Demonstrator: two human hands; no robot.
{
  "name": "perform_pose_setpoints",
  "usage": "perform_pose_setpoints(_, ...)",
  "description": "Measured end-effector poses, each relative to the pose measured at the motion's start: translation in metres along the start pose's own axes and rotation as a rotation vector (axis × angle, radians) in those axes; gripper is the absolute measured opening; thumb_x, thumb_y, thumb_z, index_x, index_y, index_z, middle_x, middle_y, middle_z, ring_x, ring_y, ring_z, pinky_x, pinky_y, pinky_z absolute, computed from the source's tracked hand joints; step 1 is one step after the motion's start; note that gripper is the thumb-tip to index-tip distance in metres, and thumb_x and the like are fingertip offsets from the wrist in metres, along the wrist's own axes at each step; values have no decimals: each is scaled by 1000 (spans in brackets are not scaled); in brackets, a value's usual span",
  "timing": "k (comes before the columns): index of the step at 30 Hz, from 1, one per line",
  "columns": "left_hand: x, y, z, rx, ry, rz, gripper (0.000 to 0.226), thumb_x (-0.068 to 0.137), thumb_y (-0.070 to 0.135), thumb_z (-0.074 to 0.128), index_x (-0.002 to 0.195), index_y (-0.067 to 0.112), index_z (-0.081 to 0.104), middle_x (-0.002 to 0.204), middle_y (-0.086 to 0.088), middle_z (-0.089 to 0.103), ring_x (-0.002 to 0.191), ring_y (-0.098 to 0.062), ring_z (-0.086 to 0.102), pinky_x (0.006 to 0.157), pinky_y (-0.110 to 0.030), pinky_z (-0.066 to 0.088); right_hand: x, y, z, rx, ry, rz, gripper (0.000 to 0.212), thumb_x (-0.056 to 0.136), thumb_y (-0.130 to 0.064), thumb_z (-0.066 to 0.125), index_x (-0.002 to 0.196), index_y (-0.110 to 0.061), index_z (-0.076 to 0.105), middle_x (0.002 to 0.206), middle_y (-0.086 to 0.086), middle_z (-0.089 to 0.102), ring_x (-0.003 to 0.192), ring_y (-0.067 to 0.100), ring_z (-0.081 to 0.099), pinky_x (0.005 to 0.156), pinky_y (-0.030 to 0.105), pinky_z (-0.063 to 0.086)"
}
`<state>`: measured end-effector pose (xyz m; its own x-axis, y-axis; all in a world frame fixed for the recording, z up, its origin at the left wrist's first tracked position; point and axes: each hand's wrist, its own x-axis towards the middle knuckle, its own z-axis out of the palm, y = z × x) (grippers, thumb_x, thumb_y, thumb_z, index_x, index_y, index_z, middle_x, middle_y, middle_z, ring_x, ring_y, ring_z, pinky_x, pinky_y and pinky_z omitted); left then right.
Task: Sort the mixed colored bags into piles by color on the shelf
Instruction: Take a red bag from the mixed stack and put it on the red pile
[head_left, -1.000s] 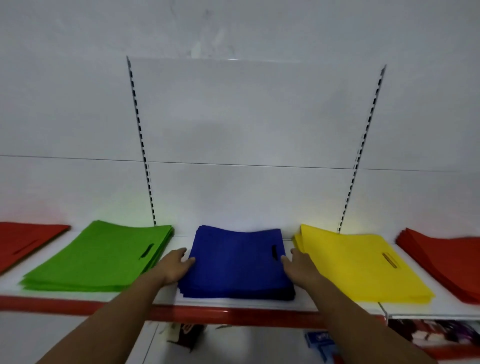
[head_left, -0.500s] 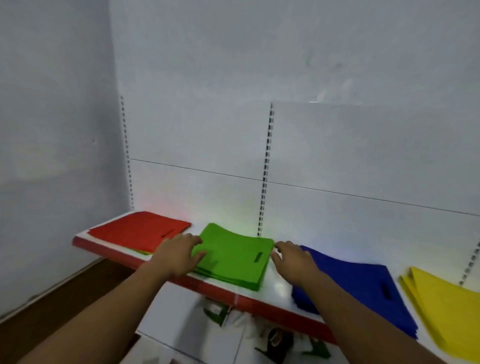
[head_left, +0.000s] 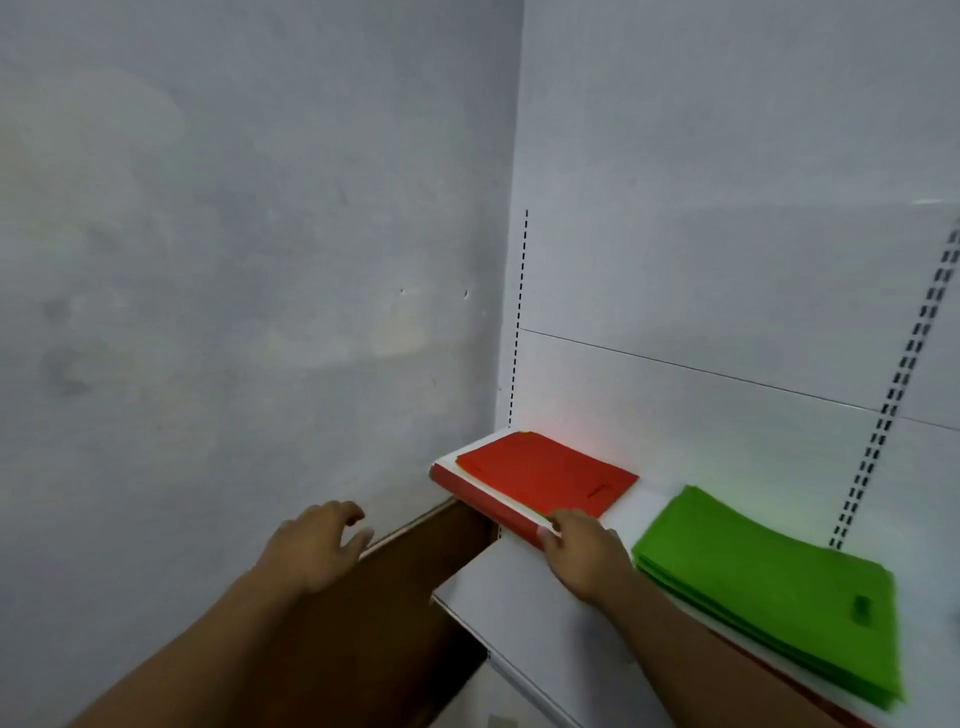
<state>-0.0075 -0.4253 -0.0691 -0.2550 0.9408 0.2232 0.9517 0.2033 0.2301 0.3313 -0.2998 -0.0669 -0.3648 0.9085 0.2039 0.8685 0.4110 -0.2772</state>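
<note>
One shelf (head_left: 641, 512): red pile (head_left: 545, 475), green pile (head_left: 763, 577)

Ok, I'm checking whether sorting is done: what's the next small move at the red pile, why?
Probably peel up the red pile's front corner with the right hand, which touches it; a greenish sliver peeks from under the red, so other colours may hide below.

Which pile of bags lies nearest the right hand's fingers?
The red pile, at the left end of the shelf; the right hand has its fingers at that pile's front edge. The green pile lies farther right, beside the wrist.
</note>
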Motion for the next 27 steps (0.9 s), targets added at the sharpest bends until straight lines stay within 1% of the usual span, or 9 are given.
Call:
perform_pose_setpoints(2, 3, -31, 1, 17, 14, -30, 49, 98, 61, 41, 135, 32, 53, 133, 10, 58, 121, -13, 55, 100, -37, 47, 22, -25, 14, 17, -15, -27, 39, 100, -48, 40, 126, -24, 57, 120, 0, 61, 113, 22, 58, 95, 39, 42)
perform_pose_setpoints(6, 14, -63, 4, 84, 11, -73, 48, 99, 58, 40, 137, 31, 53, 133, 10, 58, 120, -13, 56, 99, -36, 47, 58, -45, 34, 24, -48, -69, 38, 101, -49, 38, 125, -25, 56, 118, -2, 60, 111, 19, 58, 95, 39, 43)
perform_pose_setpoints(9, 40, -82, 9, 100, 22, -104, 48, 99, 59, 40, 136, 32, 53, 132, 11, 59, 119, -12, 56, 98, -37, 48, 96, -56, 49, 46, -57, -102, 41, 102, -49, 39, 129, -24, 56, 121, -1, 61, 112, 19, 57, 96, 39, 44)
perform_pose_setpoints(12, 76, -89, 11, 88, 32, -111, 47, 99, 58, 41, 135, 31, 54, 131, 10, 60, 118, -13, 57, 98, -38, 48, 135, -56, 61, 67, -62, -108, 46, 101, -52, 38, 132, -23, 55, 125, -1, 60, 116, 20, 56, 99, 41, 43)
perform_pose_setpoints(16, 132, -79, 15, 49, 52, -69, 46, 100, 56, 43, 134, 29, 56, 129, 9, 60, 117, -13, 57, 97, -37, 49, 180, -38, 67, 92, -40, -85, 48, 99, -54, 39, 128, -21, 57, 120, 2, 62, 113, 22, 59, 96, 40, 47)
perform_pose_setpoints(20, 192, -46, 36, -9, 33, 7, 45, 99, 55, 44, 134, 29, 57, 129, 9, 60, 114, -12, 57, 95, -35, 50, 206, 1, 61, 55, -29, 49, 49, 99, -54, 38, 133, -23, 53, 133, 3, 57, 124, 24, 54, 104, 44, 43)
perform_pose_setpoints(22, 225, -26, 49, -29, 13, 61, 45, 98, 55, 46, 134, 31, 57, 130, 9, 60, 115, -12, 57, 95, -34, 50, 213, 27, 58, 37, -11, 129, 48, 99, -54, 39, 134, -24, 52, 134, 2, 55, 125, 24, 53, 104, 44, 43)
perform_pose_setpoints(25, 273, 3, 69, -75, -34, 146, 44, 97, 52, 48, 134, 30, 57, 131, 7, 60, 118, -15, 58, 96, -35, 50, 217, 73, 61, 75, 37, 285, 46, 96, -55, 46, 128, -23, 56, 129, 3, 58, 121, 26, 56, 101, 42, 46)
perform_pose_setpoints(27, 298, 20, 87, -107, -79, 208, 45, 96, 51, 49, 133, 28, 58, 130, 4, 60, 119, -17, 57, 96, -35, 50, 215, 106, 73, 127, 45, 385, 55, 87, -63, 44, 119, -22, 61, 118, 6, 64, 112, 27, 60, 95, 41, 49)
